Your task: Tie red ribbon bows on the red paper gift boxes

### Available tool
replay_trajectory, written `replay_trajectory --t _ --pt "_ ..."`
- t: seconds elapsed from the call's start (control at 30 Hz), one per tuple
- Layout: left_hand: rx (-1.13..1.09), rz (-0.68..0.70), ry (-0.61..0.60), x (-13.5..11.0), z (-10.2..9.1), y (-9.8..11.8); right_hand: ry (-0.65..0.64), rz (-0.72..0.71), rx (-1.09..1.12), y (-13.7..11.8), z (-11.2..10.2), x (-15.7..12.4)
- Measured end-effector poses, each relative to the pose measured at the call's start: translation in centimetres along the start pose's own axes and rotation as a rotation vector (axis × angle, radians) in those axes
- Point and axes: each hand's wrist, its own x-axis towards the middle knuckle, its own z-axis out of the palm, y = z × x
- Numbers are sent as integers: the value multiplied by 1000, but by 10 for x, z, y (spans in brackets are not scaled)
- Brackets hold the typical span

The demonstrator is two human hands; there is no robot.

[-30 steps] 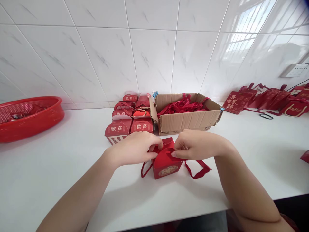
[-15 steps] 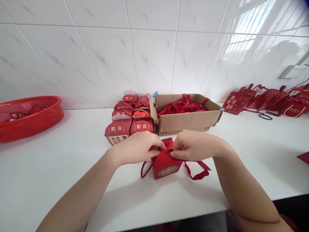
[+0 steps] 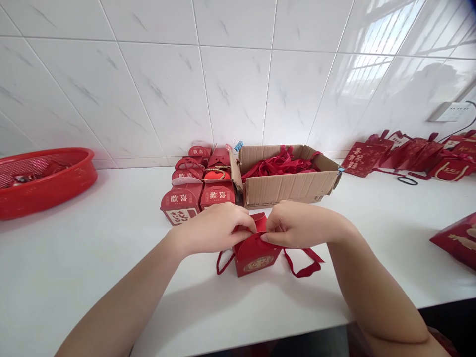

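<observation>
A small red gift box with a gold emblem stands on the white counter in front of me. Red ribbon trails from both of its sides. My left hand pinches the box's top flaps from the left, fingers closed on them. From the right, my right hand pinches the same flaps and the ribbon. The two hands meet over the top of the box and hide its closure.
Several finished red gift boxes stand in rows behind. Beside them is an open cardboard carton full of red ribbons. A red basket sits far left. Flat red boxes lie far right, and another red box shows at the right edge.
My fingers have drawn closer together over the box top, pressing the flaps nearer shut. A red box has come further into view at the right edge.
</observation>
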Motion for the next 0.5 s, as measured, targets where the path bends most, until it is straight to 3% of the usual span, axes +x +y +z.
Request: replay_trajectory --t 0.17,0.3,0.5 --pt "2 -9 49 -1 -1 6 34 4 3 3 -4 -5" --pt "-28 -6 156 -2 -2 10 173 39 102 6 -8 -8" --pt "-105 -30 276 -2 -1 12 264 -53 225 1 -7 -1"
